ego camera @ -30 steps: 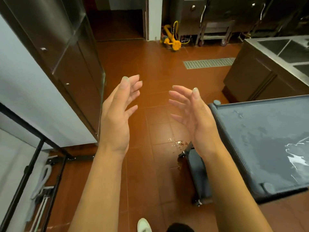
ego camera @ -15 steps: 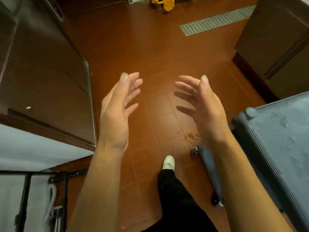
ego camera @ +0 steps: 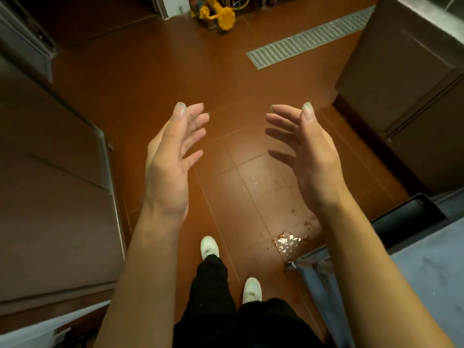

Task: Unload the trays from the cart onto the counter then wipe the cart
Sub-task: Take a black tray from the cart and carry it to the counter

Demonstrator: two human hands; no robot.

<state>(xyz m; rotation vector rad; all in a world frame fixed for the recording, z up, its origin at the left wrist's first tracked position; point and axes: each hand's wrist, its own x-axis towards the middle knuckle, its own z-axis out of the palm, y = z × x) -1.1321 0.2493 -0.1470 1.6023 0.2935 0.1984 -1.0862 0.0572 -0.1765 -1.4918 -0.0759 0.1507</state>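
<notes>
A: What could go wrong w/ this?

B: See the wet shiny patch (ego camera: 286,241) on the red floor (ego camera: 155,79)? It's just beside the cart (ego camera: 426,267) corner & near the white shoes (ego camera: 209,247). I think a step there could slip. Also the cart's low edge sticks out by the legs, so a shin could bump it.

A: Where's the cart?

B: Bottom right, grey-blue top, partly hidden by the right arm. No trays show on the bit I can see. The counter's prob. the steel top (ego camera: 431,13) at upper right, but can't be sure.

A: And the hands?

B: Both up in front, apart, palms facing each other. Left hand (ego camera: 170,159) has fingers spread, a bit bent, holding nothing. Right hand (ego camera: 311,156) same, empty, fingers loose & fanned. Neither touches the cart.

A: So wiping?

B: No cloth in view yet, so I guess that's not started.
</notes>
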